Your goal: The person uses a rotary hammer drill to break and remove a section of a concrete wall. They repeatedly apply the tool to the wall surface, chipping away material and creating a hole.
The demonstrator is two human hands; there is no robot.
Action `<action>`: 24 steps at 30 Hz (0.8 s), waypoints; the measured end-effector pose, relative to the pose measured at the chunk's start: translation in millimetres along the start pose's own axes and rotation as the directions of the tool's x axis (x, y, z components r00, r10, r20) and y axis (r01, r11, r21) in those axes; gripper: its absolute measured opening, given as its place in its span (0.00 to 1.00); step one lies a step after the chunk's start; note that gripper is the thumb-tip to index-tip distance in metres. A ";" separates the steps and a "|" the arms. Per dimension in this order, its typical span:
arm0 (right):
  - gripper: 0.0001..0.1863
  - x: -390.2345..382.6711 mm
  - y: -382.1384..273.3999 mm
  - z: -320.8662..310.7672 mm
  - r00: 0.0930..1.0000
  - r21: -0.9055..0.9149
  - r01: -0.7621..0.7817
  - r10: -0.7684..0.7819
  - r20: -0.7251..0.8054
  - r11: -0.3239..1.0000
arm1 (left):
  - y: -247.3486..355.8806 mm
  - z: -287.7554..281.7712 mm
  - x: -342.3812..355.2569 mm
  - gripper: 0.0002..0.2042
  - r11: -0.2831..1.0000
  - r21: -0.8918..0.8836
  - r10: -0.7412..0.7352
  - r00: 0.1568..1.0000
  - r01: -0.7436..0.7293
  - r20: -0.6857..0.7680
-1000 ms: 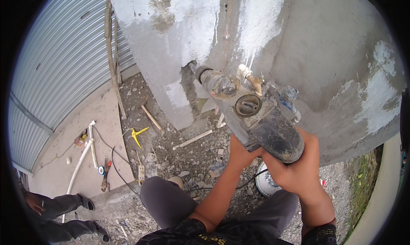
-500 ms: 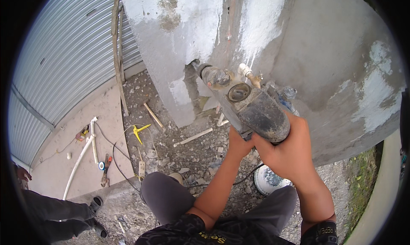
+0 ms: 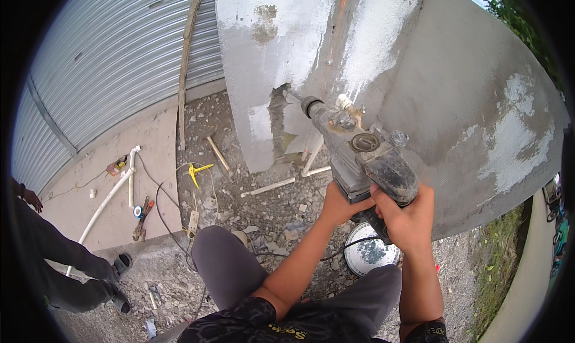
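Note:
A dusty rotary hammer (image 3: 352,140) is held in both my hands, slanting up and to the left toward the plastered wall (image 3: 305,38). Its bit (image 3: 293,94) reaches the upper end of a rough groove (image 3: 278,118) chipped into the wall; whether the tip touches is hard to tell. My left hand (image 3: 340,206) is closed under the tool's body. Around the rear handle my right hand (image 3: 409,218) is wrapped, its thumb along the near side. Just behind the tool, a white pipe fitting with a brass tap (image 3: 349,105) sticks out of the wall.
A person (image 3: 66,253) stands at left. White pipes (image 3: 114,193), pliers (image 3: 142,222) and a tape roll lie on a board (image 3: 108,229). A wooden-handled tool (image 3: 218,153), a yellow tool (image 3: 195,174) and a power strip (image 3: 193,222) are on rubble. A bucket (image 3: 366,256) stands below the hammer.
The view has shifted, placing the wall further right. The rotary hammer has tilted, showing more of its rear handle and cord, and more of the bit now shows outside the groove.

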State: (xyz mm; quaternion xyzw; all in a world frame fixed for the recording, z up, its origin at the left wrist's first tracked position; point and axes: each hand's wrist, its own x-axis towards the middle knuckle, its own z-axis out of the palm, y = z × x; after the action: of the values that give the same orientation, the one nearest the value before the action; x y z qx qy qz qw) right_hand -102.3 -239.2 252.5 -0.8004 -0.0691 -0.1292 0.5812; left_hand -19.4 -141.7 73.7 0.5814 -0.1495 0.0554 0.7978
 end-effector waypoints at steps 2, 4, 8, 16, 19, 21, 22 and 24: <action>0.14 -12.4 6.6 0.7 0.998 -0.039 -0.034 0.032 -0.047 0.999 | -7.2 -2.0 -10.7 0.41 0.999 0.038 -0.033 0.998 0.031 0.054; 0.13 -13.8 10.1 1.9 1.000 -0.059 0.001 -0.002 -0.018 0.998 | -11.2 -2.3 -14.9 0.41 1.000 0.012 -0.021 1.000 0.021 0.014; 0.13 -1.0 11.3 13.4 0.999 -0.107 0.047 -0.050 -0.020 0.993 | -21.6 -9.6 -11.6 0.38 0.998 -0.018 -0.060 0.995 0.059 -0.081; 0.18 -15.8 13.8 62.9 0.961 -0.376 0.274 -0.266 0.074 0.885 | -106.0 -44.6 3.7 0.41 0.997 -0.061 0.043 0.997 -0.047 -0.057; 0.17 -12.4 22.6 80.5 0.966 -0.391 0.258 -0.239 0.100 0.883 | -128.6 -57.4 4.3 0.42 0.994 -0.105 0.014 0.999 -0.018 -0.035; 0.17 -9.9 25.0 87.0 0.971 -0.374 0.237 -0.213 0.105 0.897 | -134.7 -65.3 4.9 0.43 0.994 -0.108 0.007 1.000 -0.009 -0.022; 0.17 -8.5 25.1 87.5 0.974 -0.357 0.227 -0.205 0.100 0.906 | -136.2 -67.5 6.0 0.43 0.994 -0.109 0.006 1.000 -0.008 -0.018; 0.17 -9.3 23.8 85.6 0.978 -0.330 0.208 -0.185 0.098 0.921 | -136.9 -69.3 4.3 0.44 0.994 -0.106 0.002 1.000 -0.004 -0.013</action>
State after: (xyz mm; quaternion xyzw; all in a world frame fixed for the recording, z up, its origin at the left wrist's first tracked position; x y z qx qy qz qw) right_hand -94.2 -165.2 203.2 -0.8810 -0.1447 -0.1707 0.4168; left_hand 32.6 -120.2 -69.1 0.5377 -0.1482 0.0522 0.8284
